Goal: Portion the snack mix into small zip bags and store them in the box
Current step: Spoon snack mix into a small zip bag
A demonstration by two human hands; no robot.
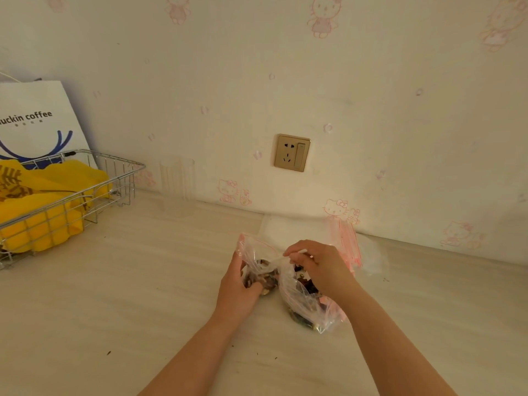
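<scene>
A small clear zip bag with a red seal strip stands open on the table, with dark snack mix in its bottom. My left hand grips its lower part. A larger clear bag of snack mix lies just right of it. My right hand hovers above that bag and pinches a thin white utensil handle that points toward the small bag. What is on the utensil's end is hidden. A stack of unused zip bags leans on the wall behind my right hand.
A wire basket with yellow material inside stands at the far left, in front of a white coffee paper bag. A clear plastic cup stands by the wall. A wall socket sits above the table. Crumbs dot the table.
</scene>
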